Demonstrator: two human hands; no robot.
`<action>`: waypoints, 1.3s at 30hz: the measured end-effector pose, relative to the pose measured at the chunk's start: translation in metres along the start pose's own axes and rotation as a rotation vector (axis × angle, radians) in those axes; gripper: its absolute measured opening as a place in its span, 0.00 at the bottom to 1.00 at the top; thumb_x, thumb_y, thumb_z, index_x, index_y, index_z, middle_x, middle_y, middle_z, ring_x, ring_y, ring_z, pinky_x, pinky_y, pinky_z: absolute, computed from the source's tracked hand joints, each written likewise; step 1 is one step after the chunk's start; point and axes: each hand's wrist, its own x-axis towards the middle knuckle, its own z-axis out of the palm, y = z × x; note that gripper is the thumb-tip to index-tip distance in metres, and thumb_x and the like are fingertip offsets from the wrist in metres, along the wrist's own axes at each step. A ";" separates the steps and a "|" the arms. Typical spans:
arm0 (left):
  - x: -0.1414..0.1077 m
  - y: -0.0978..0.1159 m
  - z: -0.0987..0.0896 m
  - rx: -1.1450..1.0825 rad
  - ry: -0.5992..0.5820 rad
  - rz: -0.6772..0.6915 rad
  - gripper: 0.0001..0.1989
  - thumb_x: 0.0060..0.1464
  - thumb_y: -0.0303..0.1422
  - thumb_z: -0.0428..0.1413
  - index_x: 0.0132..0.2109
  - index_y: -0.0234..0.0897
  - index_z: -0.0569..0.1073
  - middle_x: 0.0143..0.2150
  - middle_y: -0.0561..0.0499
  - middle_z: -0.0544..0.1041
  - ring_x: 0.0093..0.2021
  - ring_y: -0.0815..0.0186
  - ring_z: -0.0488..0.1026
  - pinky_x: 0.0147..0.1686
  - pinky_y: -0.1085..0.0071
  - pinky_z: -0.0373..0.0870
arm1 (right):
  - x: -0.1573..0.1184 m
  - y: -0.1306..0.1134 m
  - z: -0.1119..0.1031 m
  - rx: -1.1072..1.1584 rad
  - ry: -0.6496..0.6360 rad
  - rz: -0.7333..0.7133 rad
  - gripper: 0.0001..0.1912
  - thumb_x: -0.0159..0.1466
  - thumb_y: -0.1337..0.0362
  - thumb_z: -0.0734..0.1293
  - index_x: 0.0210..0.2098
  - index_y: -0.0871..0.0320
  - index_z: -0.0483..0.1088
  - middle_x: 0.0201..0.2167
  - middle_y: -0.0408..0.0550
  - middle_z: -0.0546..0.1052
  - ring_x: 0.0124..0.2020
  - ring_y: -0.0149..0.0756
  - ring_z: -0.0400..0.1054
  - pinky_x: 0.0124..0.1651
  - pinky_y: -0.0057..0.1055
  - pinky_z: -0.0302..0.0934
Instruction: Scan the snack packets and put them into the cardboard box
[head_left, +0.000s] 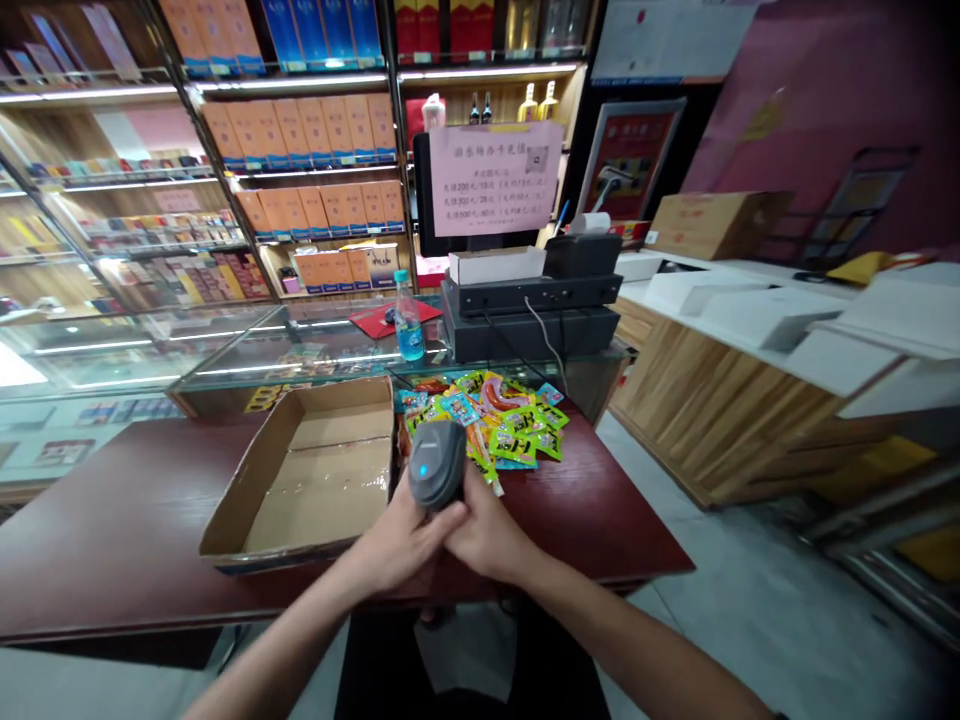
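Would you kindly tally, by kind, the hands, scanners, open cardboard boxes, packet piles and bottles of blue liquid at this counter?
Hands: 2, the left hand and right hand
Handheld scanner: 1
Open cardboard box: 1
Packet pile: 1 (overlapping packets cannot be counted singly)
Bottle of blue liquid: 1
Total: 6

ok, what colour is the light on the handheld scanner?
Blue; the light shows on the dark grey scanner in the head view.

Grey scanner, lime-green packets, reddish-brown table
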 end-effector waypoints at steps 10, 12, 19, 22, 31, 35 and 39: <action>0.118 -0.079 0.009 0.452 -0.199 0.059 0.22 0.47 0.47 0.62 0.44 0.37 0.78 0.38 0.45 0.78 0.39 0.57 0.75 0.41 0.67 0.68 | 0.078 0.085 -0.125 -0.356 -0.060 0.194 0.17 0.54 0.62 0.71 0.43 0.62 0.75 0.40 0.53 0.81 0.42 0.47 0.75 0.46 0.41 0.67; 0.122 -0.090 0.022 0.503 -0.184 0.106 0.29 0.42 0.52 0.63 0.46 0.36 0.76 0.40 0.43 0.75 0.41 0.56 0.73 0.43 0.65 0.68 | 0.091 0.089 -0.128 -0.389 -0.076 0.165 0.18 0.53 0.63 0.72 0.43 0.62 0.75 0.40 0.53 0.81 0.42 0.46 0.75 0.46 0.40 0.67; 0.125 -0.098 0.034 0.361 -0.246 0.202 0.28 0.37 0.50 0.67 0.40 0.35 0.75 0.41 0.45 0.73 0.43 0.56 0.69 0.44 0.63 0.67 | 0.118 0.086 -0.135 -0.116 -0.377 0.183 0.17 0.55 0.58 0.72 0.42 0.58 0.76 0.29 0.44 0.79 0.26 0.35 0.72 0.37 0.35 0.70; 0.140 -0.105 0.017 0.041 -0.149 -0.017 0.20 0.45 0.46 0.64 0.37 0.35 0.74 0.33 0.50 0.74 0.35 0.63 0.71 0.37 0.67 0.69 | 0.124 0.092 -0.134 -0.028 -0.437 0.173 0.12 0.54 0.60 0.72 0.38 0.57 0.76 0.30 0.44 0.79 0.31 0.36 0.73 0.40 0.35 0.70; 0.162 -0.121 -0.035 -0.568 0.242 -0.387 0.27 0.40 0.44 0.67 0.44 0.33 0.72 0.40 0.46 0.78 0.29 0.66 0.77 0.17 0.80 0.67 | 0.135 0.112 -0.111 -0.008 -0.367 0.198 0.11 0.55 0.63 0.70 0.38 0.55 0.75 0.27 0.44 0.79 0.41 0.44 0.74 0.49 0.42 0.69; 0.158 -0.121 -0.035 -0.584 0.231 -0.409 0.28 0.40 0.44 0.67 0.46 0.35 0.72 0.43 0.46 0.79 0.27 0.65 0.78 0.12 0.82 0.58 | 0.131 0.119 -0.109 -0.013 -0.388 0.227 0.16 0.52 0.62 0.73 0.41 0.55 0.75 0.34 0.46 0.81 0.42 0.44 0.75 0.49 0.42 0.70; 0.159 -0.123 -0.035 -0.579 0.294 -0.393 0.27 0.39 0.43 0.68 0.45 0.34 0.73 0.39 0.46 0.81 0.27 0.64 0.78 0.15 0.79 0.63 | 0.124 0.120 -0.104 0.044 -0.496 0.309 0.16 0.55 0.61 0.71 0.44 0.56 0.75 0.32 0.46 0.81 0.30 0.39 0.75 0.39 0.38 0.73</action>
